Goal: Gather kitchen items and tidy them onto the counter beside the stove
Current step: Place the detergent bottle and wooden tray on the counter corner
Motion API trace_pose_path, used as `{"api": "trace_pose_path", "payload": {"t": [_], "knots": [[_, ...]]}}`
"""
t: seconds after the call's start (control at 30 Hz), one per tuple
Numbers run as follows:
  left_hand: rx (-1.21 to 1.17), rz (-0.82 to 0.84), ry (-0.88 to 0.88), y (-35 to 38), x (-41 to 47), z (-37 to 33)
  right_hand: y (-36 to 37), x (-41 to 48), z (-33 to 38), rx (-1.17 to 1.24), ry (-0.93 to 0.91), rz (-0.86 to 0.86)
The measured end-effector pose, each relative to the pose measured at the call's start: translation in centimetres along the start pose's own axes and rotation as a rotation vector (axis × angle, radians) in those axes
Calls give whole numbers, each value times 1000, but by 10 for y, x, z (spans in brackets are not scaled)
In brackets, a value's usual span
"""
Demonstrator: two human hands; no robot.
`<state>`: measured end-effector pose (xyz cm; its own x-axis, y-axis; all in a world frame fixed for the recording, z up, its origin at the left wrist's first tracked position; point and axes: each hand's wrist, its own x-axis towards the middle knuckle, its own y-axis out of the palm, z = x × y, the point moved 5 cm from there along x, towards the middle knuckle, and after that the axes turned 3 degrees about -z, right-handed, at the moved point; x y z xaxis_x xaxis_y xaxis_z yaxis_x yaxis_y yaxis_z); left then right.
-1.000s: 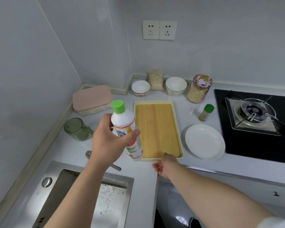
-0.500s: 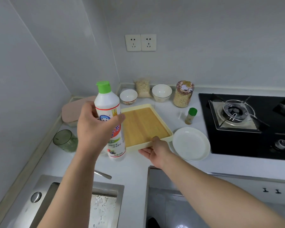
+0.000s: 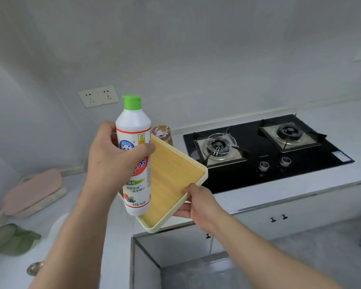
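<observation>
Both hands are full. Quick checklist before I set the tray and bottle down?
1. Left hand grip on bottle: ok, fingers wrapped round it.
2. Bottle's green cap shut: ok.
3. Right hand grip on tray: ok, thumb over rim.
4. Tray level: not ok, tilted in the air.
5. Stove flames off: ok, none visible.
6. Counter spot under the tray free: cannot tell, hidden.

So the bottle [image 3: 133,130] is white plastic with a green flip cap and a red-and-white label, held upright in the left hand [image 3: 115,161]. The tray [image 3: 175,174] has a cream rim and a wood-look bottom. It's tilted, just behind the bottle toward 4 o'clock, and the right hand [image 3: 198,203] grips its 5 o'clock edge.
</observation>
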<state>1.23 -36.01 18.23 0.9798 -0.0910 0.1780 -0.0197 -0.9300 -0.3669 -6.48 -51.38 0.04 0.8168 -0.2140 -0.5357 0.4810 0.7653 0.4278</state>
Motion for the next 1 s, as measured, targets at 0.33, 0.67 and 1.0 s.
{"api": "trace_pose_path", "payload": {"t": [0.33, 0.67, 1.0], "knots": [[-206, 273, 46, 211, -112, -88, -237, -124, 62, 125, -216, -223], [-301, 482, 104, 402, -210, -175, -445, -228, 110, 347, -397, -504], [-408, 544, 102, 597, -221, -230, -607, -231, 164, 483, -422, -692]]}}
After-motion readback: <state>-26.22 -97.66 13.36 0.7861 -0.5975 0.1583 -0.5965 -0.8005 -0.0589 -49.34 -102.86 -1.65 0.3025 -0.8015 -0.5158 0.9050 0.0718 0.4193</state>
